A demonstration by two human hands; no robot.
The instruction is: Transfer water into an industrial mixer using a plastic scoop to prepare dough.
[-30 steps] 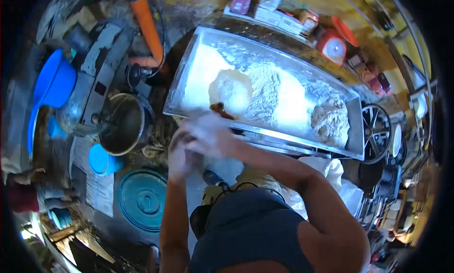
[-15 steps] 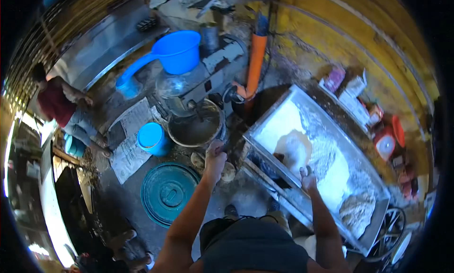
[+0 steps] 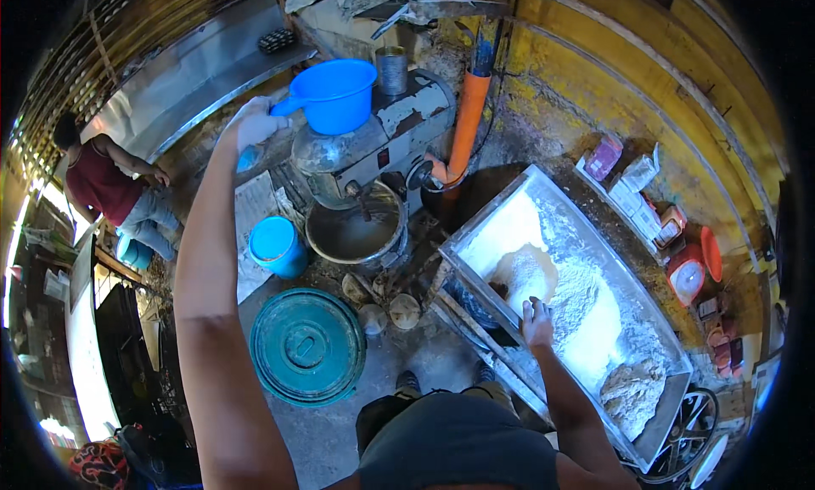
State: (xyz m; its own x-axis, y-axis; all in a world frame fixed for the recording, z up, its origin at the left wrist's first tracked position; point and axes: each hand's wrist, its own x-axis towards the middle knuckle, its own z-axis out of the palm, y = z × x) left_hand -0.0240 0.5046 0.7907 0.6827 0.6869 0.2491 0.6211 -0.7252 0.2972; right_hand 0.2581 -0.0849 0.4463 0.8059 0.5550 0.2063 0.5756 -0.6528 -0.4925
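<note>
My left hand (image 3: pixel 255 123) reaches far forward and is closed round the handle of a blue plastic dipper (image 3: pixel 340 108), hiding most of the handle. That dipper rests on top of a worn grey mixing machine (image 3: pixel 335 154). My right hand (image 3: pixel 536 322) lies at the near rim of a metal-edged trough (image 3: pixel 488 205), its fingers loosely stretched inward, holding nothing that I can see. Beside those fingers is a pale mound with a tan edge (image 3: pixel 543 269), amid white flour-like powder (image 3: pixel 594 320). Below the machine's head sits a mixing bowl (image 3: pixel 395 235) with greyish contents.
A lidded blue bucket (image 3: pixel 278 256) and a large green lid (image 3: pixel 301 375) stand left of my feet. An orange pipe (image 3: pixel 467 129) rises behind the machine. A tin can (image 3: pixel 392 70) tops it. Another person in a maroon top (image 3: pixel 102 188) stands far left.
My left arm has swung forward and left, from in front of the mixing bowl to the dipper's handle. My right hand has shifted slightly left along the trough.
</note>
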